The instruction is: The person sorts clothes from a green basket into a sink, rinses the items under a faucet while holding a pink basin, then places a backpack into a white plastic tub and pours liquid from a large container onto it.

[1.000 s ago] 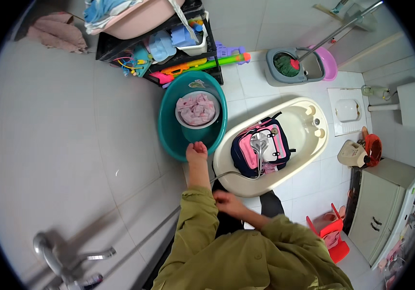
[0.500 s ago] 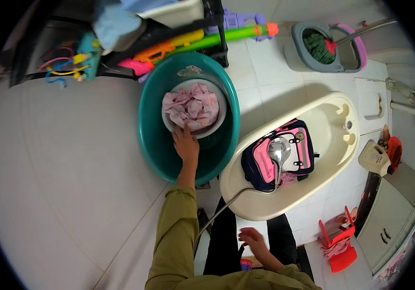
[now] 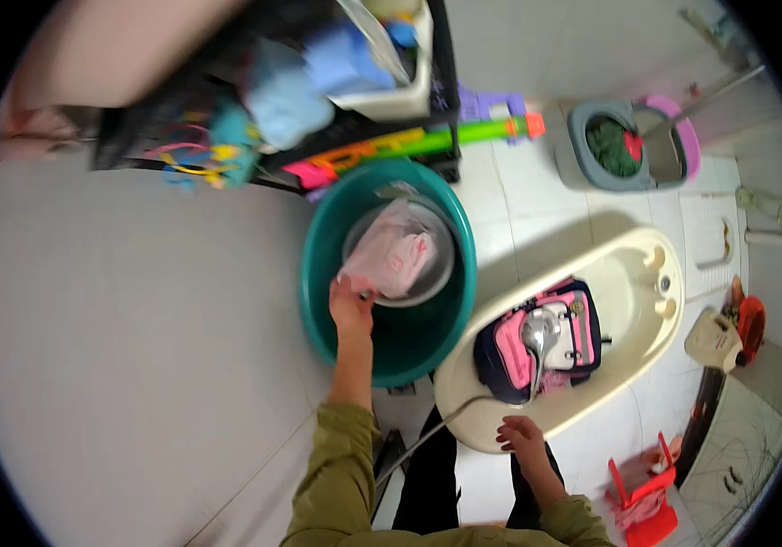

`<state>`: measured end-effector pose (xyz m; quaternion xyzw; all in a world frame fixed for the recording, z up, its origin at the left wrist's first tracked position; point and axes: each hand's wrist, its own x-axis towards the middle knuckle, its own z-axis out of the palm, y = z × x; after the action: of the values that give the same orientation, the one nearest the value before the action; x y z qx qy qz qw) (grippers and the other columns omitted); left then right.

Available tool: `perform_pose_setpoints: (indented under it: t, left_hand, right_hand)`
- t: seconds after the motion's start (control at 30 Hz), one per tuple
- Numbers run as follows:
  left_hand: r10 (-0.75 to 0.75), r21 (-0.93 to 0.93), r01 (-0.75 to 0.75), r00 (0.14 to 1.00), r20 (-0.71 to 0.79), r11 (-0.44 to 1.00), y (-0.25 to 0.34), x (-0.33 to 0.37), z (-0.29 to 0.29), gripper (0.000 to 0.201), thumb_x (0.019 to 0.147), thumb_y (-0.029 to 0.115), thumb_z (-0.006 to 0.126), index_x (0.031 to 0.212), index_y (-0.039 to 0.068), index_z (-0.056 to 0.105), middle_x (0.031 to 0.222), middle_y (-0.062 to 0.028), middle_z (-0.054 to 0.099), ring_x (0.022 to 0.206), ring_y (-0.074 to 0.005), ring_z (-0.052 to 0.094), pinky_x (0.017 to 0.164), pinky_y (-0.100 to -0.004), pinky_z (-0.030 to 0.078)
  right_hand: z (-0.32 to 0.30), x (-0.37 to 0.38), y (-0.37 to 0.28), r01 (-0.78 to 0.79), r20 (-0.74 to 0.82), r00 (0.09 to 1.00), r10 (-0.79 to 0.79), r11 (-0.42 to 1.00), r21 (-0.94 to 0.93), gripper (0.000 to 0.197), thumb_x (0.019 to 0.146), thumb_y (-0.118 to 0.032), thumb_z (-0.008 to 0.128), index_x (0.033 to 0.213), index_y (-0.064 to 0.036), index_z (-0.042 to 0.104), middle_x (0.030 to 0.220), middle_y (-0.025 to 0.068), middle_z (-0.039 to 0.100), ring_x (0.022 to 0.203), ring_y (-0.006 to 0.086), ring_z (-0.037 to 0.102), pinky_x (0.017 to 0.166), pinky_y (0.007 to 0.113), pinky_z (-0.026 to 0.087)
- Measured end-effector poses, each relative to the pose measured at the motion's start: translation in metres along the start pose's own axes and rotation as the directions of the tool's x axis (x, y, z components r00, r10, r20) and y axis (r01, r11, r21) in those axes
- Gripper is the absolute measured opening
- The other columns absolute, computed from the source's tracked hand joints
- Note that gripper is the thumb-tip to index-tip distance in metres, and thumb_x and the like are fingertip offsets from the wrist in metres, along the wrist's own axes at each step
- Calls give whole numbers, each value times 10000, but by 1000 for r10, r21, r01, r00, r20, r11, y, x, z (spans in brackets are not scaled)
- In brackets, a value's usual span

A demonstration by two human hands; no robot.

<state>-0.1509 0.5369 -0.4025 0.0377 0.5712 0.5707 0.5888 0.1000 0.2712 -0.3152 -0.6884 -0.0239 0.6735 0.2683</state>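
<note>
My left hand [image 3: 352, 307] is closed on the edge of a pale pink cloth [image 3: 393, 255] with reddish marks. The cloth is bunched over a round, light-coloured basin [image 3: 444, 260], partly raised out of it. This basin sits inside a large green tub [image 3: 312, 273]. By the near rim of the cream baby bathtub [image 3: 473, 436], my right hand [image 3: 524, 438] holds nothing, its fingers apart. Inside the bathtub lies a navy and pink backpack [image 3: 505, 354], with a silver shower head [image 3: 540, 330] on top.
The shower hose [image 3: 418, 444] runs over the bathtub's near end. Behind the green tub stands a black rack [image 3: 443, 64] with toys and a toy water gun [image 3: 478, 132]. A grey mop bucket [image 3: 582, 169], a jug [image 3: 713, 340] and a red chair [image 3: 651, 524] stand to the right.
My left hand has taken hold of the pink cloth and pulled part of it up, stretching it out. My right hand has moved up and right toward the bathtub. The view has shifted.
</note>
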Motion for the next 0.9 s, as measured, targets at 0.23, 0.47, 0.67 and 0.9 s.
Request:
perform_pose_setpoints:
  t: [0.23, 0.47, 0.67, 0.9]
  left_hand:
    - [19, -306, 5, 997, 75, 952, 141, -184, 8, 328, 874, 230, 382, 1140, 47, 440, 1139, -78, 500, 1061, -219, 469, 897, -371, 378]
    - [-104, -315, 141, 986, 133, 939, 202, -303, 20, 329, 873, 250, 393, 1135, 58, 448, 1134, -72, 504, 1055, -219, 476, 867, -376, 401]
    - [-152, -247, 192, 973, 174, 950, 205, -331, 21, 375, 868, 291, 383, 1168, 70, 425, 1179, -78, 467, 1074, -250, 454, 885, -409, 372]
    - [-153, -232, 190, 973, 171, 954, 217, -347, 7, 379, 875, 296, 356, 1180, 81, 420, 1191, -82, 458, 1098, -257, 429, 899, -442, 349]
  right_hand:
    - [69, -142, -223, 677, 197, 716, -670, 735, 40, 208, 812, -63, 517, 1013, -15, 492, 826, 17, 545, 691, 85, 513, 590, 194, 417]
    - [172, -303, -406, 815, 321, 508, -799, 567, 122, 447, 820, -348, 492, 1118, -24, 417, 877, 81, 535, 638, 152, 565, 489, 224, 448]
    - [256, -315, -481, 688, 145, 709, -690, 722, 71, 717, 679, -577, 547, 1115, -28, 397, 915, 192, 527, 538, 263, 589, 436, 358, 481]
    - [271, -301, -495, 533, 117, 834, -539, 842, 83, 410, 752, -290, 517, 1018, 18, 462, 805, 184, 563, 544, 284, 588, 416, 338, 505]
